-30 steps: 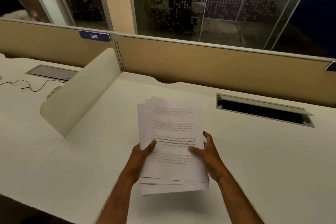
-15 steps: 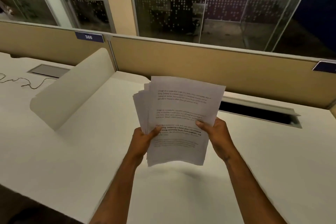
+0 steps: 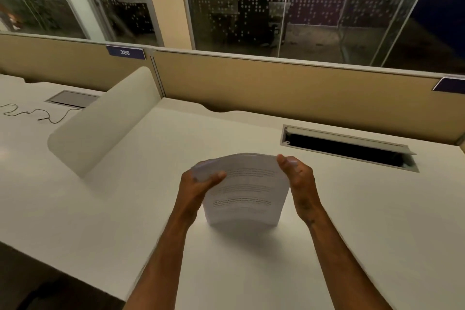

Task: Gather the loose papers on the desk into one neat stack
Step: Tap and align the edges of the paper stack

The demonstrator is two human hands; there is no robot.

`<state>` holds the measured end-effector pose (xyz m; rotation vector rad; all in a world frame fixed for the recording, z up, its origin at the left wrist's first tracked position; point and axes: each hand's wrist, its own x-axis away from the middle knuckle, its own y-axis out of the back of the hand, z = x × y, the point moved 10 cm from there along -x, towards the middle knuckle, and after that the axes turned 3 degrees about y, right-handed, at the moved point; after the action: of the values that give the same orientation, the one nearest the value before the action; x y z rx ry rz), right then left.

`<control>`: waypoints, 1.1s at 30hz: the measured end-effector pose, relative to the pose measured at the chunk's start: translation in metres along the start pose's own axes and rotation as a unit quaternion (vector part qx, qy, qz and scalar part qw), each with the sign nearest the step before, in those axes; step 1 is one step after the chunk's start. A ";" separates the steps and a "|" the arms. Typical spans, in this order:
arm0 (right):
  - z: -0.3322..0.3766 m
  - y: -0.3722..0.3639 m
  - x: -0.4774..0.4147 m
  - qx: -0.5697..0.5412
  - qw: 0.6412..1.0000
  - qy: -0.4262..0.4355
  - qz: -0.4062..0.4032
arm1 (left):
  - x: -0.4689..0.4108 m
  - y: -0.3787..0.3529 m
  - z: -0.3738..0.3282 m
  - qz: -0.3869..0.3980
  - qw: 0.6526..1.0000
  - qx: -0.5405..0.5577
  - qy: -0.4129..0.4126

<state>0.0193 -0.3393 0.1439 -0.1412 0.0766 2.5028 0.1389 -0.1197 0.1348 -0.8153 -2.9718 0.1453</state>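
A: Standing on end: the papers (image 3: 245,190) are upright between both hands, bottom edge at or just above the desk (image 3: 352,209); blur hides any gap.

B: Grip?

A: The left hand (image 3: 198,185) pinches the left edge, thumb across the front. The right hand (image 3: 298,180) cups the right edge, fingers curled round the top corner. The sheets bow toward the camera.

B: Which way does the long axis run?

A: Top to bottom, straight down at the desk. Probably tapping the edges flush comes next. Both hands sit equally close, one per side.
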 end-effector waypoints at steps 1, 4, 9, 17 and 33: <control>0.003 0.001 -0.002 0.006 1.000 0.007 -0.013 | -0.001 -0.005 -0.008 -0.004 1.000 -0.009 -0.010; 0.005 0.000 -0.006 0.019 0.999 0.016 -0.034 | -0.007 -0.014 -0.019 -0.017 0.999 -0.042 -0.016; -0.028 -0.012 -0.004 -0.005 0.998 -0.041 0.053 | -0.009 -0.005 0.016 -0.034 0.997 -0.055 0.036; -0.056 -0.006 0.001 -0.023 0.994 -0.086 0.062 | -0.003 -0.005 0.032 -0.052 0.995 -0.069 0.054; -0.074 0.017 0.029 -0.168 0.974 -0.123 0.095 | -0.002 0.018 0.030 -0.201 0.957 0.201 0.055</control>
<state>-0.0078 -0.3429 0.0674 0.0409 -0.4567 2.6841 0.1476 -0.1081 0.1026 -0.1630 -2.7802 0.6284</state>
